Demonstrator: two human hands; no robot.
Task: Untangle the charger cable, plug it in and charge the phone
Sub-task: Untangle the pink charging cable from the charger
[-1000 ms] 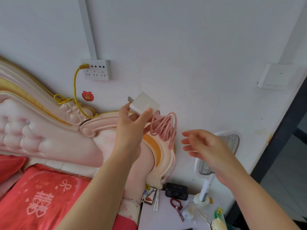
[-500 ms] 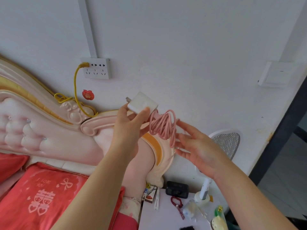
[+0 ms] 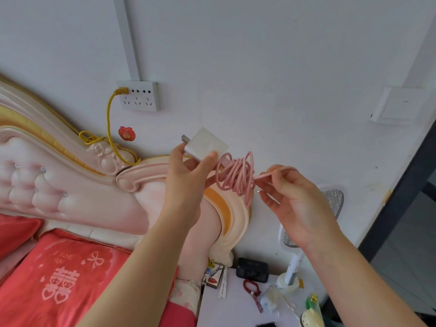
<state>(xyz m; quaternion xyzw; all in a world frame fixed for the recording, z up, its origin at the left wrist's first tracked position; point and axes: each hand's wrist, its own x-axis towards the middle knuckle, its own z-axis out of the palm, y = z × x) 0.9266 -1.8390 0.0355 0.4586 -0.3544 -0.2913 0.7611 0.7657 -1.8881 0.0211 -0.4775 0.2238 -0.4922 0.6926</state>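
My left hand (image 3: 186,175) grips a white charger block (image 3: 205,146), its metal prongs pointing up and left. A pink cable (image 3: 236,178), wound in a tangled bundle, hangs from the block just to its right. My right hand (image 3: 292,199) pinches one loose strand of that cable and holds it out to the right of the bundle. A white wall socket strip (image 3: 139,96) sits up on the wall to the left, with a yellow plug (image 3: 121,91) in its leftmost outlet. Only a dark corner (image 3: 265,324) at the bottom edge might be the phone.
A pink padded headboard (image 3: 70,185) and red pillows (image 3: 59,279) fill the left. Below my hands a white bedside table (image 3: 238,312) carries a black box (image 3: 252,270), a red band, small packets and an electric swatter (image 3: 313,223) on its stand. A wall switch (image 3: 398,106) and dark door frame are at right.
My right hand came in from the right, reached the pink bundle and now pinches a strand, drawing it rightward. My left hand kept its hold on the charger block.
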